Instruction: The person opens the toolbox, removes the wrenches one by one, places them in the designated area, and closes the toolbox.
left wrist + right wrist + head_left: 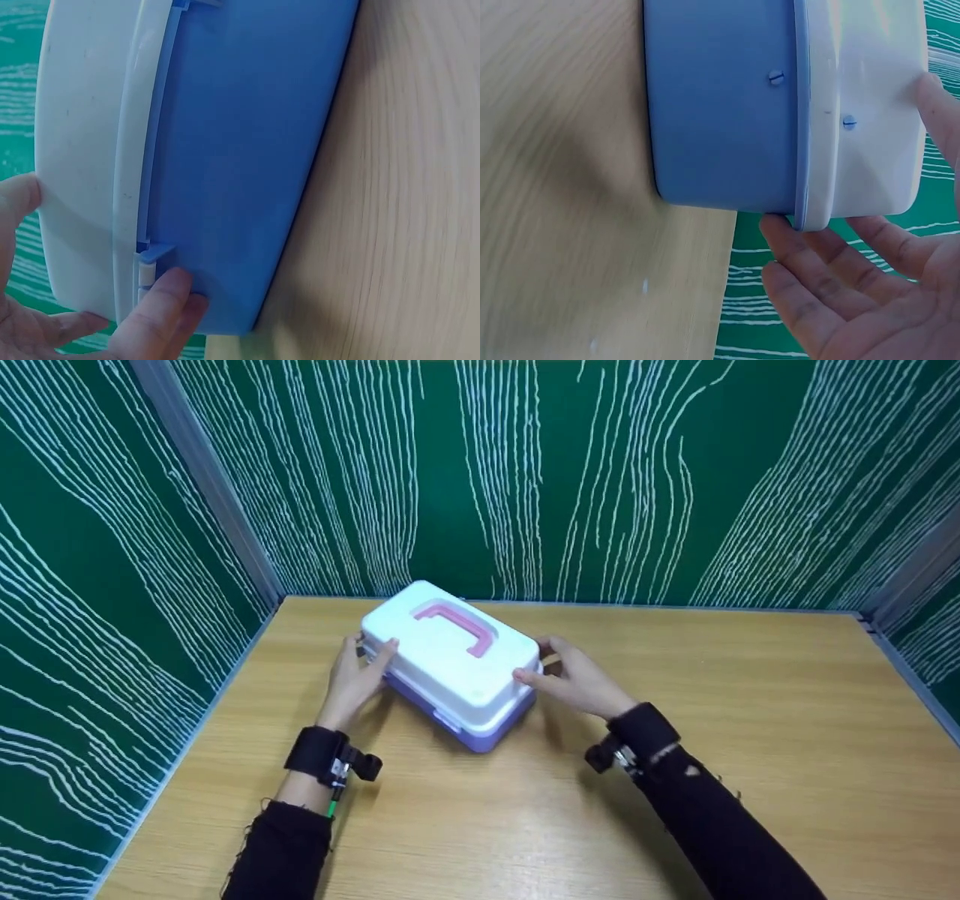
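A plastic storage box (pixel 450 660) with a white lid, a pink handle (pixel 457 628) folded into its top and a blue-purple base lies at an angle on the wooden table, its lid closed. The left hand (pixel 356 679) holds its left end, thumb on the lid's edge; in the left wrist view its fingers (pixel 161 307) lie by a small latch (pixel 150 270) on the blue side. At the other end the right hand (pixel 577 679) grips the box, thumb on the lid. The right wrist view shows its fingertips (pixel 780 229) at the rim.
The wooden table (pixel 750 720) meets green panels (pixel 435 487) with wavy white lines at the back and both sides. Grey posts (pixel 210 472) stand at the corners. Each wrist carries a black strap (pixel 643 730) with a small camera.
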Available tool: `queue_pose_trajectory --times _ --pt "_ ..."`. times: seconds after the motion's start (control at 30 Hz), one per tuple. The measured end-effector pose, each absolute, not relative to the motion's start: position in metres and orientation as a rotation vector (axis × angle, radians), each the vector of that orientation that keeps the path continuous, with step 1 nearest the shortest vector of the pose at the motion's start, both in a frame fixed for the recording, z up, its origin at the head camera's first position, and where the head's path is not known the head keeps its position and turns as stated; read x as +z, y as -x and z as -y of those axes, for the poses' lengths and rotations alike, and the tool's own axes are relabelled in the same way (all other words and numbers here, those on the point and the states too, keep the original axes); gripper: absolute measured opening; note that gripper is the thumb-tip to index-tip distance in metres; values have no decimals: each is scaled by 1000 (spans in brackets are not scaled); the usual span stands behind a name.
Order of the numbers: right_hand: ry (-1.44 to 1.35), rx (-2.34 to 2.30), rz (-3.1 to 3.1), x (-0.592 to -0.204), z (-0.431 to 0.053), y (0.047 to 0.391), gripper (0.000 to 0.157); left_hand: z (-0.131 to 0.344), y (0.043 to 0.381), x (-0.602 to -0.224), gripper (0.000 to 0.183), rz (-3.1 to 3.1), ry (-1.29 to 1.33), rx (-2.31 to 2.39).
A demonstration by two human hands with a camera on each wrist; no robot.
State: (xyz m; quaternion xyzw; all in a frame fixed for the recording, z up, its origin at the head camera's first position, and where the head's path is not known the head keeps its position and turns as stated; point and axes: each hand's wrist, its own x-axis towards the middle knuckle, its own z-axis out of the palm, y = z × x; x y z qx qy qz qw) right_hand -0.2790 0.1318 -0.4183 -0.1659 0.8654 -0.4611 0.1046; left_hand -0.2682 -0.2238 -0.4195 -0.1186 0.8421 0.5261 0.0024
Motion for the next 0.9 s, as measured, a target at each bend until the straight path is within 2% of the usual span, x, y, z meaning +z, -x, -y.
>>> queue_pose_trajectory --times 0.17,0.6,0.9 --pt "532 -1377 -2577 -421 -148 268 74 211 269 -423 92 -2692 274 1651" --pt "560 -1332 -2689 -428 -177 241 68 183 265 -426 91 -2547 193 1761" --pt "554 -1348 -2770 -434 -193 214 53 167 264 -427 88 -2287 131 1958"
